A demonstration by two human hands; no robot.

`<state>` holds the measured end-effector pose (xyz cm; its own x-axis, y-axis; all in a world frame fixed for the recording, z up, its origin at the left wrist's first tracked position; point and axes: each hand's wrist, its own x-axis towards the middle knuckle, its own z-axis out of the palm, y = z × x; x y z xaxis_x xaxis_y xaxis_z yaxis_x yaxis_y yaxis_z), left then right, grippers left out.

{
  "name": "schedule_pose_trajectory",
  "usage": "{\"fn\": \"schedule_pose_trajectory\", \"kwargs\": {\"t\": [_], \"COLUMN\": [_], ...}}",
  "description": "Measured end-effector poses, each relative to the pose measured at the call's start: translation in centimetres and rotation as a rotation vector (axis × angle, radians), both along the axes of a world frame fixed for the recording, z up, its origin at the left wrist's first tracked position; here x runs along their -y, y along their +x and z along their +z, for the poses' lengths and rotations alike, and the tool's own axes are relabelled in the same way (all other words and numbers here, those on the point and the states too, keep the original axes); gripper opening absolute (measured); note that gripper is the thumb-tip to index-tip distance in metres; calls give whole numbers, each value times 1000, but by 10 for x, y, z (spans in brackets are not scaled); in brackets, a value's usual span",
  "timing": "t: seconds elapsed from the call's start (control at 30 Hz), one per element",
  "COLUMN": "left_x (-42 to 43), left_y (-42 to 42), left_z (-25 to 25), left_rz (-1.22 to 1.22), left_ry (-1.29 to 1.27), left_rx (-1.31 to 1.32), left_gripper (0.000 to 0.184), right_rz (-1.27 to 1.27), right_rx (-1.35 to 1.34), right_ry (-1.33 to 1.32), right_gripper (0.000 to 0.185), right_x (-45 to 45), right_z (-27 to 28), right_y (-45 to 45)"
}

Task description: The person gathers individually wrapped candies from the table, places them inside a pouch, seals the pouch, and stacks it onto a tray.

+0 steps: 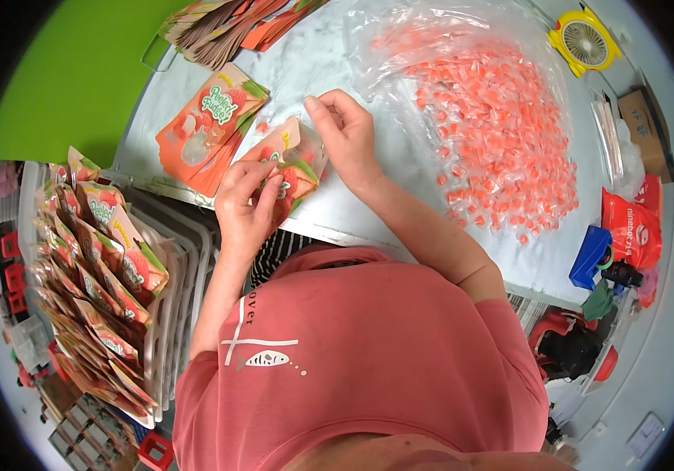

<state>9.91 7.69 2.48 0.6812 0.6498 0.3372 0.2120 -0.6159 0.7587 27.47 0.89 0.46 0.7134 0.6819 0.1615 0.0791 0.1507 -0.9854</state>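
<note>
Orange pouch (301, 182), pinched in left hand (247, 198); right hand (345, 135) curled beside it, grip unclear

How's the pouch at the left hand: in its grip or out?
In: the left hand holds the pouch, thumb and fingertips on its printed side. Mouth open or shut: cannot tell.

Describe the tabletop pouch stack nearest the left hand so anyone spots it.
On the white table, look left of the heaped orange pieces to the pouch stack near the left hand. Unlike the far bundle, mostly edge-on, it shows a front reading Peeled Fudge.
</note>
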Motion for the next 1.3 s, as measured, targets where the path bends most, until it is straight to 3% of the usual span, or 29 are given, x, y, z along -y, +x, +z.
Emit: {"fn": "schedule_pose_trajectory", "kwargs": {"t": [0.07,0.13,0.17,0.23,0.27,0.47,0.53,0.6,0.67,0.8,1.0,1.17,1.3], "left_x": [0,1,1,3,4,3,3,4,3,3,8,8,-9], "left_y": [0,0,0,0,-1,-7,-9,-13,-17,-23,-23,-24,-33], "left_z": [-1,-2,-1,1,2,3,3,4,6,9,7,11,16], "left_rz": [-3,-17,-17,-8,-5,-10,-26,-15,2,12,-2,1,49], "left_ry": [5,19,18,-4,-2,-33,-53,-99,-145,-170,-170,-188,-70], "left_rx": [-2,-7,-8,-13,-13,14,17,45,75,118,105,115,145], "left_gripper": [18,20,20,20,20,20,20,21,21,22,22,22,15], "right_rz": [35,35,35,118,121,93,301,457,505,531,446,454,344], "right_rx": [75,322,321,-16,-16,227,430,407,285,192,299,-140,-152], "right_ry": [-61,47,47,104,105,116,220,164,387,277,264,443,393], "right_gripper": [26,25,25,24,24,28,37,44,44,43,42,42,42], "right_x": [0,-4,-3,-1,-2,-8,-6,0,-1,4,-6,-4,13], "right_z": [-4,-4,-3,17,16,17,26,34,33,46,42,54,41], "right_y": [1,-1,-5,-16,-16,-16,-25,-21,-20,-15,-23,-23,-3]}}
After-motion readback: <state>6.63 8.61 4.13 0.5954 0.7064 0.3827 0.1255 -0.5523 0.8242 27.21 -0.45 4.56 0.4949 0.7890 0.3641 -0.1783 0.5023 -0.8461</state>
